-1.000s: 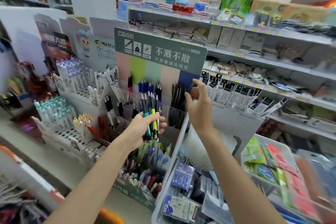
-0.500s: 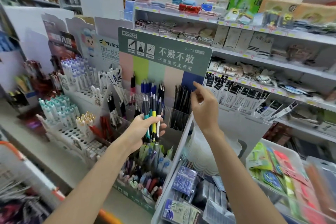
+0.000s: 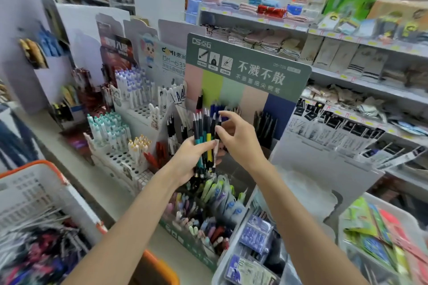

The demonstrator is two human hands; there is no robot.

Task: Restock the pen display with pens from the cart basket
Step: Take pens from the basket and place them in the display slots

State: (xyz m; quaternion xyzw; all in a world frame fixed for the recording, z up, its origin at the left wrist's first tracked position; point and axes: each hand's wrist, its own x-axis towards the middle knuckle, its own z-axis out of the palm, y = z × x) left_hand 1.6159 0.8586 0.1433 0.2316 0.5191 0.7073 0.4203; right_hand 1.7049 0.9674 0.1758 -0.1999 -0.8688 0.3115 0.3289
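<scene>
Fingers [image 3: 201,147] of the left hand [image 3: 185,162] wrap a bundle of pens [image 3: 205,132], upright before the pen display [image 3: 247,90]. The right hand [image 3: 240,143] pinches one pen's top. Restocking looks midway: this bundle is unplaced, and the cart basket [image 3: 34,192] seems to hold more.

Right hand [image 3: 240,139] leaves display [image 3: 250,71] right slot, comes back to pen bundle [image 3: 203,139] in left hand [image 3: 185,159]; thumb and forefinger now pinch one black pen [image 3: 218,124].
</scene>
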